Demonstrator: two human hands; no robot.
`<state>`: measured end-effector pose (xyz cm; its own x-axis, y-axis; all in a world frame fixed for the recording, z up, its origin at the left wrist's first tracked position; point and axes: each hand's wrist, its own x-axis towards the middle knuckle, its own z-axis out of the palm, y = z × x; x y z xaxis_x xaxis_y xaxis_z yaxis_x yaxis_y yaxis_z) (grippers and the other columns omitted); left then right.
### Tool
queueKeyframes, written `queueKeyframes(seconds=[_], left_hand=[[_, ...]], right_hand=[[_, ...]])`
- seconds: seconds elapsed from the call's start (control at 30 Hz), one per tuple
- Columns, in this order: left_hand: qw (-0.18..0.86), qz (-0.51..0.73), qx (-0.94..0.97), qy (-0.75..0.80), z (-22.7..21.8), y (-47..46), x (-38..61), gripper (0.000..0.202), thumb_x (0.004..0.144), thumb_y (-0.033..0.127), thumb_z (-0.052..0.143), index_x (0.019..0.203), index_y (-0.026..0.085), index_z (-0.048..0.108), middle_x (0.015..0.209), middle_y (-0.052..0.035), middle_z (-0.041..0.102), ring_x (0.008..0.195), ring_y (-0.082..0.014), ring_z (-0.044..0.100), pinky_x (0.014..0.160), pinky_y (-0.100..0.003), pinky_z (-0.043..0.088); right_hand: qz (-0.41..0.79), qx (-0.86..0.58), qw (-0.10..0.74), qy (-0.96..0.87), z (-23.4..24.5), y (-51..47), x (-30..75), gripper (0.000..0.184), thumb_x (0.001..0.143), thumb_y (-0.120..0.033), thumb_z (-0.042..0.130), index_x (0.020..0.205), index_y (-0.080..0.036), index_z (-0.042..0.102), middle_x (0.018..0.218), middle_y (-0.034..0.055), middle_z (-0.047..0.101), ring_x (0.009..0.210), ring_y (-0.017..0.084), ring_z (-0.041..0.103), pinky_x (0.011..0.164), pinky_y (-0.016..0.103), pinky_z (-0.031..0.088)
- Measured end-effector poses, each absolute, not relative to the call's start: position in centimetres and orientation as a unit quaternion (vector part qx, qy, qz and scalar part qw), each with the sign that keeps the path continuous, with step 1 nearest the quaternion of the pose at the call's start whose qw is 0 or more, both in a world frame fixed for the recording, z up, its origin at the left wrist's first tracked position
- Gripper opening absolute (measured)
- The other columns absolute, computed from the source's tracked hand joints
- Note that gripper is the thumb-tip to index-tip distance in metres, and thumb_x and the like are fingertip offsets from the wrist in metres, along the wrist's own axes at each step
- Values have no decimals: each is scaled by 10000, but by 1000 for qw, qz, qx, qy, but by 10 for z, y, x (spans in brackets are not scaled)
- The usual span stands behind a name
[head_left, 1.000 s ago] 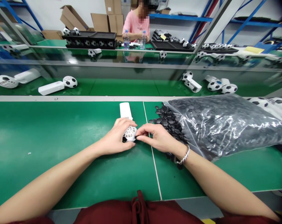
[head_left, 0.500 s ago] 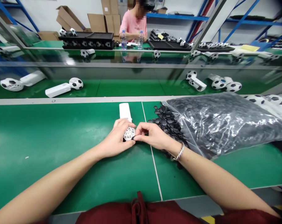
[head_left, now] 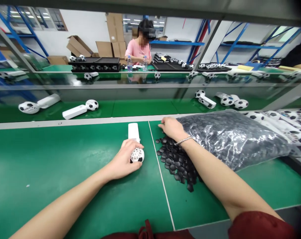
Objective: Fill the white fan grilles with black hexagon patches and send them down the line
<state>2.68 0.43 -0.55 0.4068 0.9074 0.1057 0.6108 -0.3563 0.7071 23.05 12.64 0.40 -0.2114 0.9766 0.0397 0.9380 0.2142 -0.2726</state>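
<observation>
A white device with a rectangular handle (head_left: 133,131) and a round, football-patterned lattice head (head_left: 137,155) lies on the green bench, handle pointing away from me. My left hand (head_left: 127,156) curls round the left side of that head, thumb in front and fingers behind. At least one black patch shows on the front of the lattice. My right hand (head_left: 172,127) is at the far edge of a heap of black pentagon pieces (head_left: 176,159), beside the clear plastic bag (head_left: 235,139). Its fingers are bent together, and whatever is between them is hidden.
Several finished-looking football-headed devices lie on the channel behind the bench, one at the left (head_left: 80,109). More white devices (head_left: 290,129) are piled to the right of the bag. A person in pink (head_left: 138,53) sits across the line, near bottles and black trays (head_left: 95,64).
My right hand has left the football head and moved right and away to the black pieces. A black patch now shows at the head's front. The camera view has tilted up.
</observation>
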Motion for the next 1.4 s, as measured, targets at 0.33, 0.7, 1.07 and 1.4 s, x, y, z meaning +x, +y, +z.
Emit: queueKeyframes(seconds=[0.33,0.7,1.07,1.4], left_hand=[[277,289,765,505,-14,1,29,426,626,174,620,1022,249,485,1184,-54,390,1187,-253,309,1014,-465,279],[264,296,741,542,-16,-1,29,472,605,228,673,1034,251,478,1179,-56,287,1185,-266,285,998,-465,288],[322,284,731,531,-12,15,7,528,596,196,649,1089,203,460,1067,-40,413,1028,-211,451,944,-386,353],[372,236,771,460,-6,22,-9,555,630,143,576,1159,223,426,1140,-33,456,1015,-202,481,877,-334,397]], right_hand=[[76,-641,-5,-764,-9,154,246,167,758,-315,550,860,-209,627,953,75,643,851,199,597,641,262,413],[146,-598,-48,-787,4,183,240,87,626,-209,664,671,-139,639,618,34,635,577,140,566,501,213,359],[303,-367,201,-856,14,83,215,169,807,-199,507,909,-188,641,894,23,650,841,124,578,786,242,432],[260,-178,218,-924,2,58,203,145,831,-122,469,850,-168,605,869,44,601,818,130,535,742,257,439]])
